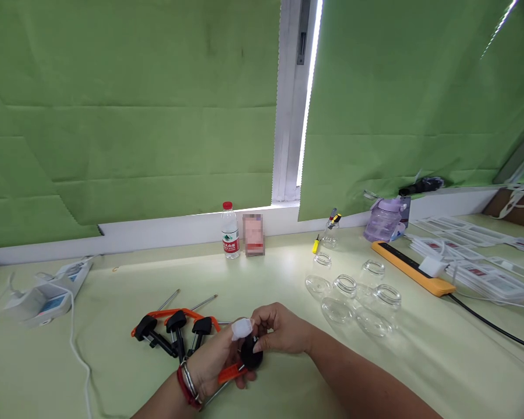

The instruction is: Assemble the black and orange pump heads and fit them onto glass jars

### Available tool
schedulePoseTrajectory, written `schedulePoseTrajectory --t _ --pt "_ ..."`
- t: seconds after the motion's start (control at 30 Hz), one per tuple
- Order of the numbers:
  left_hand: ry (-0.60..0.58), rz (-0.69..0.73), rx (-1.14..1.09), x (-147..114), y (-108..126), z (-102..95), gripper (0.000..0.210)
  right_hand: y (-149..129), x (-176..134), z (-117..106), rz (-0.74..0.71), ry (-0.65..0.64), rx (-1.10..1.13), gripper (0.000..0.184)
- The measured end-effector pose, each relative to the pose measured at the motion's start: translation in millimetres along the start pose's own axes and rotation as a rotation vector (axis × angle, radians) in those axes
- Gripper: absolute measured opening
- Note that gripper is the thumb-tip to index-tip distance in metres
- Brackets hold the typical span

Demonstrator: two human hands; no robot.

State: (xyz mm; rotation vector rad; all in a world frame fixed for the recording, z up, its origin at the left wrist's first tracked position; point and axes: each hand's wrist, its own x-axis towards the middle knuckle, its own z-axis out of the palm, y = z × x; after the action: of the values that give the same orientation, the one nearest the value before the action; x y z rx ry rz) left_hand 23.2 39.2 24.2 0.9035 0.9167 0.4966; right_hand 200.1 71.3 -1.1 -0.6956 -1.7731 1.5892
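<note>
My left hand [218,358] is closed around an orange-and-black tool [231,372] with a thin metal rod, low in the middle of the view. A white wrap covers the thumb of that hand. The fingers of my right hand [282,329] pinch at the tool's black round part [251,354]; the exact spot of their grip is partly hidden. Just left of my hands lie several similar tools, with black heads [177,320], orange curved parts [186,312] and metal rods [205,302].
Several clear glass vessels [344,285] stand to the right. Behind them are a glass with screwdrivers [330,235], a purple bottle [384,220] and an orange power strip [413,269]. A water bottle [230,233] stands at the back. White sockets with a cable [73,326] lie left.
</note>
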Motion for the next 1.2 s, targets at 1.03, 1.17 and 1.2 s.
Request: schedulePoseTrajectory --t 1.03,1.17,1.2 --pt "-0.064 0.008 -0.006 -7.0 5.6 3.6 0.032 1.4 -2.1 -2.2 -0.067 -0.038 0.059 0.024" --pt "-0.085 0.028 -0.007 -7.0 4.2 2.0 0.034 -1.0 -2.7 -2.6 -0.066 -0.036 0.051 0.020" --pt "-0.085 0.031 -0.006 -7.1 3.8 1.6 0.034 -1.7 -2.9 -2.4 -0.061 -0.037 0.059 0.020"
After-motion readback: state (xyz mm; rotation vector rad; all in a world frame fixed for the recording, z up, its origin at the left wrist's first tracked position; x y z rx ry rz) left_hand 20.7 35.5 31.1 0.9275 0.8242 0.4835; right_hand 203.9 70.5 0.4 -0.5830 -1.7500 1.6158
